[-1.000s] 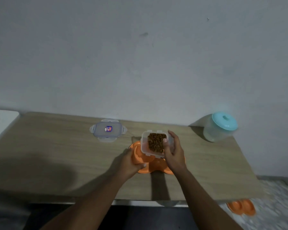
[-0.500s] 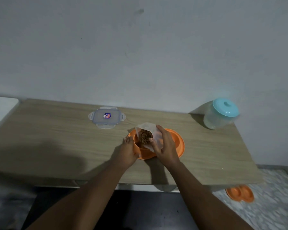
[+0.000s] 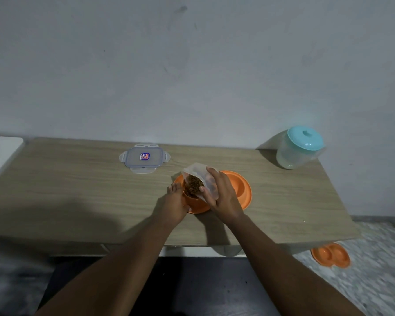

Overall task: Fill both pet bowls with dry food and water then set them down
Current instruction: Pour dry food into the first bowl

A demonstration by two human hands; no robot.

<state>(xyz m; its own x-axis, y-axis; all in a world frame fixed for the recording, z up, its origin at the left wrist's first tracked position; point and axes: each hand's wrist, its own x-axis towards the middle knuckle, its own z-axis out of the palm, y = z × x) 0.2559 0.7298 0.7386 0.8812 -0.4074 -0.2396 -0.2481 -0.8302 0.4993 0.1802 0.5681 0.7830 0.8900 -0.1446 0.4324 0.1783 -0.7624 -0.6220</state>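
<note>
Orange double bowl (image 3: 242,190) has left hand (image 3: 173,204) gripping its rim, right hand (image 3: 224,197) clasping tilted kibble tub (image 3: 195,171).

On the table (image 3: 78,201), a little right of its middle, sits a double bowl (image 3: 242,190). A food container (image 3: 196,172) is tipped over the bowl's left well, the right hand (image 3: 221,197) gripping it from the right, while the left hand (image 3: 172,206) holds the bowl's left rim. Behind and to the left lies a lid (image 3: 144,157). A jug (image 3: 297,151) stands at the far right corner. On the floor (image 3: 374,258) by the table's near right corner lies a second double bowl (image 3: 331,255).
</note>
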